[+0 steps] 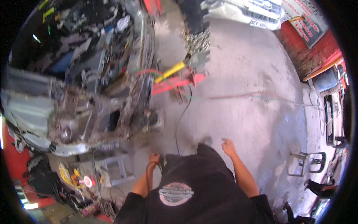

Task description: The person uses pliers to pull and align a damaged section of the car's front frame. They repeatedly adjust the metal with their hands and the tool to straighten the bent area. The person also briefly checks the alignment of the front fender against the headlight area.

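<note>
My left hand (154,158) hangs low at my left side, near the front of a stripped car body (80,108). A dark cable (148,183) loops by its wrist and runs down along my front. The left fingers are blurred, so I cannot make out whether they hold anything. Away from my right side, my right hand (228,148) is held over the concrete floor. A finger of it stretches forward, and nothing shows in it.
Ahead lie a red stand-like metal piece (177,84), a yellow bar (169,72) and a heap of chain (197,43). A thin hose (242,95) crosses the concrete floor (242,63). A chair (307,163) stands at right, and a white car (246,13) far ahead.
</note>
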The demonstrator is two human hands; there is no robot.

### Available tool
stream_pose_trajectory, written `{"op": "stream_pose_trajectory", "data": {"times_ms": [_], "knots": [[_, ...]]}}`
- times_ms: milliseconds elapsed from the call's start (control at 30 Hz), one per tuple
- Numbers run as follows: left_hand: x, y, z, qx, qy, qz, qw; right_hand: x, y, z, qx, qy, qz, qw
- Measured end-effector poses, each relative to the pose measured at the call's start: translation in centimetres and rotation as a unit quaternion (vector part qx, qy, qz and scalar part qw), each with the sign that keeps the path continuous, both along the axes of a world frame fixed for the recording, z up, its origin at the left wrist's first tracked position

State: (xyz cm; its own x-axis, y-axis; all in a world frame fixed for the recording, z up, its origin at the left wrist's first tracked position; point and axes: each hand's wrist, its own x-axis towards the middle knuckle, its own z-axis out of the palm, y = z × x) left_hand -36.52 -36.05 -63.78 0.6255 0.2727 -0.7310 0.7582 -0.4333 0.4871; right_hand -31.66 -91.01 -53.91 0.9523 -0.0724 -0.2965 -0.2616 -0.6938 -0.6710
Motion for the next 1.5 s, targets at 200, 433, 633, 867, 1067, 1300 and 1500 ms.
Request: {"op": "stream_pose_trajectory", "data": {"times_ms": [200, 433, 633, 867, 1067, 1300, 1500], "knots": [[16.8, -18.2, 5.9, -0.129, -0.009, -0.021, 0.991, 7.7, -12.4, 0.5, -0.024, -0.059, -0.004, 0.998], [31.3, -30.1, 8.4, -0.124, -0.012, -0.147, 0.981, 21.1, -17.3, 4.6, 0.153, 0.039, -0.085, 0.984], [44.0, -36.0, 1.7, -0.054, 0.082, -0.225, 0.969, 32.6, -26.6, 2.0, 0.239, 0.075, -0.115, 0.961], [66.2, -50.6, -3.2, -0.043, -0.095, -0.447, 0.888, 41.2, -48.4, -5.7, 0.085, 0.141, -0.065, 0.984], [86.3, -60.2, 5.9, -0.083, -0.214, -0.403, 0.886, 55.0, -53.4, -5.3, 0.149, 0.156, -0.343, 0.914], [95.4, -65.4, 7.3, -0.071, -0.25, -0.348, 0.901, 69.1, -63.8, -15.3, -0.165, 0.046, 0.217, 0.961], [97.4, -64.7, -1.9, 0.036, -0.044, -0.38, 0.923, 96.9, -72.3, -15.8, -0.326, 0.177, 0.455, 0.81]]}}
